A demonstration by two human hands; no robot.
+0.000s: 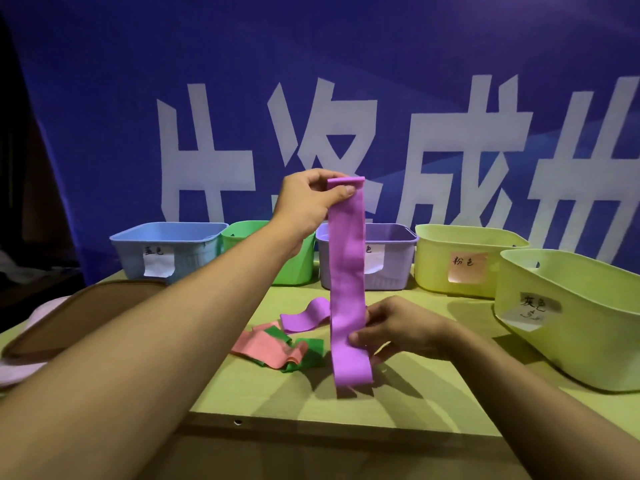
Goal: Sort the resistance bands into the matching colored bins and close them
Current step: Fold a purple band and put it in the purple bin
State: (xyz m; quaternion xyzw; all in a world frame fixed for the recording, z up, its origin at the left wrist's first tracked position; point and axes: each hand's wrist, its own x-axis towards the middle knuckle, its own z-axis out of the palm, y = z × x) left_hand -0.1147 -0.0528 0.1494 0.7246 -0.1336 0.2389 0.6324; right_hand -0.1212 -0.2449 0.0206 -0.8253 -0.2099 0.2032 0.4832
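A blue banner (104, 98) with large white characters backs the desk (277, 396), where five open bins stand in a row, each with a handwritten paper label, so colours can be matched. The purple bin (394, 261) sits behind the purple band (347, 271), which hangs stretched upright: the left hand (308, 202) pinches its top and the right hand (394, 327) pinches it low down, probably to straighten it. Pink, green and purple bands (280, 348) lie loose beneath. The pink label (465, 268) reads 粉色.

Five bins (367, 258) in a row at table's (398, 403) far edge. Loose bands (277, 344) heaped mid-table before them. Held band (347, 271) hanging upright, left hand (310, 202) above, right hand (394, 329) below, right of heap.
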